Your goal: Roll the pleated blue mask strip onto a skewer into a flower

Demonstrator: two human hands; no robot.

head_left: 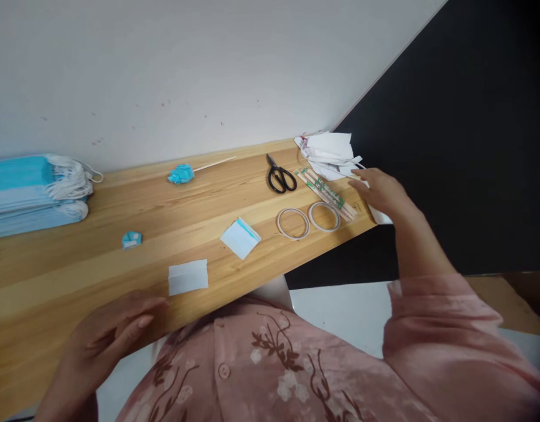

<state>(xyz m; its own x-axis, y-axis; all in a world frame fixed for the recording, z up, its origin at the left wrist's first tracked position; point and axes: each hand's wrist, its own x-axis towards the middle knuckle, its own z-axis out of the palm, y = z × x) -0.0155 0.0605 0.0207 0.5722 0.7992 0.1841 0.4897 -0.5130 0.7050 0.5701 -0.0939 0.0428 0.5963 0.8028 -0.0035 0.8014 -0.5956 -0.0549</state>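
Note:
My left hand (115, 331) is at the front edge of the table, fingers stretched out and holding nothing, near a small white rectangular piece (188, 277). At the right end, my right hand (381, 190) reaches over a pile of white scraps (329, 149); its thumb and fingers look slightly apart, with white material close by. Beside it lie wrapped chopsticks (325, 190) and two rolls of narrow tape (293, 224). Black-handled scissors (279, 177) lie farther back. A folded blue-and-white square (241, 238) rests mid-table.
A stack of blue face masks (23, 190) with white ear loops stands at the left. A crumpled blue flower-like bundle (180, 174) on a thin stick and a small folded blue piece (131, 240) lie on the wooden table (67, 264). A wall rises behind.

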